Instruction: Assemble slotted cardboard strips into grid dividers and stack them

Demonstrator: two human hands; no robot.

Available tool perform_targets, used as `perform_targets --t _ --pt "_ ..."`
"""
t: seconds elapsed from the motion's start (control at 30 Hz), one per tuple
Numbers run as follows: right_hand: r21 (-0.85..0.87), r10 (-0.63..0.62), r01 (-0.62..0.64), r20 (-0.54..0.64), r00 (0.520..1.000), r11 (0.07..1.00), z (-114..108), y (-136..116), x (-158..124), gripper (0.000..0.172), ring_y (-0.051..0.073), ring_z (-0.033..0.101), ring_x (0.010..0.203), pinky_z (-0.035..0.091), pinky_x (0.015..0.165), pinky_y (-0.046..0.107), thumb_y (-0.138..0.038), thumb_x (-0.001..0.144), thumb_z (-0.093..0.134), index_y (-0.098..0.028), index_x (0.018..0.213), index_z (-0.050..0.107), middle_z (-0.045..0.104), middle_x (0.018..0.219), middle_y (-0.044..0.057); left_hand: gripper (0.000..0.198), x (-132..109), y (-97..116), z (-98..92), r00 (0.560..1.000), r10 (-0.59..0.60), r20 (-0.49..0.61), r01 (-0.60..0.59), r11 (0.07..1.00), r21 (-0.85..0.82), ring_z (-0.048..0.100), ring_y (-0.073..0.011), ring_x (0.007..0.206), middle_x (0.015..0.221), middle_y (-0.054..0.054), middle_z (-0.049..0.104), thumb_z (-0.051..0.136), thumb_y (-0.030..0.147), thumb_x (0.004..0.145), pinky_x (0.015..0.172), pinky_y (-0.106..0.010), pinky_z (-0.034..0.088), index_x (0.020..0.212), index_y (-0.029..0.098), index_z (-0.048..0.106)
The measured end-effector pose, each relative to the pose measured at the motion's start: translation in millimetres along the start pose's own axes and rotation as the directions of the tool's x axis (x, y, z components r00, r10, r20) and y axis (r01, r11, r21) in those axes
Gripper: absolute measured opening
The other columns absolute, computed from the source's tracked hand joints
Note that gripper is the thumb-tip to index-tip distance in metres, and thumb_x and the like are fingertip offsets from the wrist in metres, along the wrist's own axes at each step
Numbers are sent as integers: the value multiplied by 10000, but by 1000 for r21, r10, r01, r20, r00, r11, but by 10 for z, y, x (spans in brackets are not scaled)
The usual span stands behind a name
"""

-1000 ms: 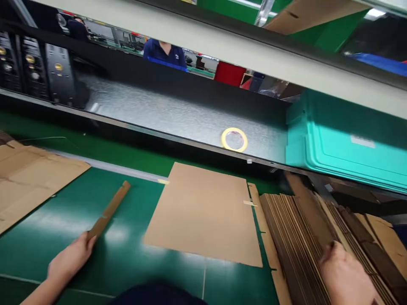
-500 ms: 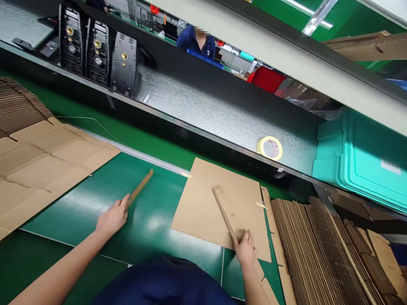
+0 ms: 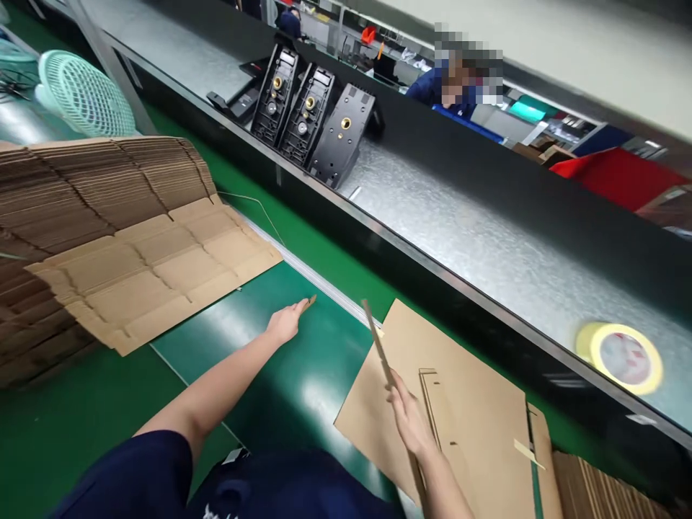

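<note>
My left hand (image 3: 285, 324) is closed on a narrow cardboard strip (image 3: 312, 300), of which only the far end shows past the fingers. It is above the green tabletop (image 3: 254, 346). My right hand (image 3: 409, 414) grips another long cardboard strip (image 3: 378, 344), held on edge and slanting away from me. Below that hand lies a flat cardboard sheet (image 3: 486, 432), with a few narrow cardboard pieces (image 3: 446, 407) stacked on it, partly hidden by my right wrist. A bit of yellow tape (image 3: 527, 454) crosses the sheet's right edge.
Left stands a large stack of folded cardboard (image 3: 145, 263). Behind the table runs a grey conveyor (image 3: 459, 231) carrying several black plastic housings (image 3: 340, 133) and a yellow tape roll (image 3: 621, 357). More cardboard (image 3: 600, 483) stands at lower right. A co-worker (image 3: 427, 86) sits beyond the conveyor.
My view has swung left. My right hand has lifted a cardboard strip from the pieces on the sheet. My left hand keeps its strip, now further out over the tabletop.
</note>
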State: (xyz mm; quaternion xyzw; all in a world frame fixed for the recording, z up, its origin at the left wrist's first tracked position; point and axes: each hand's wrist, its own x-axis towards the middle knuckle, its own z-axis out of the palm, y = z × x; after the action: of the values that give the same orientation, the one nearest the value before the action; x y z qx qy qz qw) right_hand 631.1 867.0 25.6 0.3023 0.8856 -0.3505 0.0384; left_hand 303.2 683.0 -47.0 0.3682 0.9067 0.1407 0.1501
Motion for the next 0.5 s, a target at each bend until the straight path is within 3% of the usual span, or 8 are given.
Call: perform_targets --t 0.1,0.17,0.37,0.5 --pt "129 -81 59 166 983 990 251 -588 572 591 190 633 903 463 915 359 -545 930 223 -240 1415 368 653 1052 52 723 33 -125 -22 1000 16 -19 -15 1000 13 564 -214 1105 1220 -90 584 452 53 777 883 -327 467 1440 251 242" --pt "138 -90 59 232 969 989 396 -734 873 615 180 632 815 473 876 363 -563 926 227 -217 1409 388 660 931 41 707 59 -176 -23 999 23 -23 -23 1000 12 564 -215 1103 1191 -94 598 449 61 788 878 -327 468 1440 243 242" --pt "65 -40 21 316 948 998 553 -529 1299 647 163 611 728 477 822 352 -591 913 233 -204 1399 415 635 847 28 776 70 -195 -1 999 40 -30 -41 999 -27 566 -225 1085 1150 -101 608 475 47 759 840 -317 469 1453 240 184" --pt "47 -47 34 321 946 998 577 -469 1442 627 145 591 680 486 794 345 -578 919 232 -220 1402 411 625 854 25 910 66 -161 -14 999 -23 -48 22 999 -30 589 -216 1026 1105 -96 618 452 36 771 800 -308 467 1477 246 -83"
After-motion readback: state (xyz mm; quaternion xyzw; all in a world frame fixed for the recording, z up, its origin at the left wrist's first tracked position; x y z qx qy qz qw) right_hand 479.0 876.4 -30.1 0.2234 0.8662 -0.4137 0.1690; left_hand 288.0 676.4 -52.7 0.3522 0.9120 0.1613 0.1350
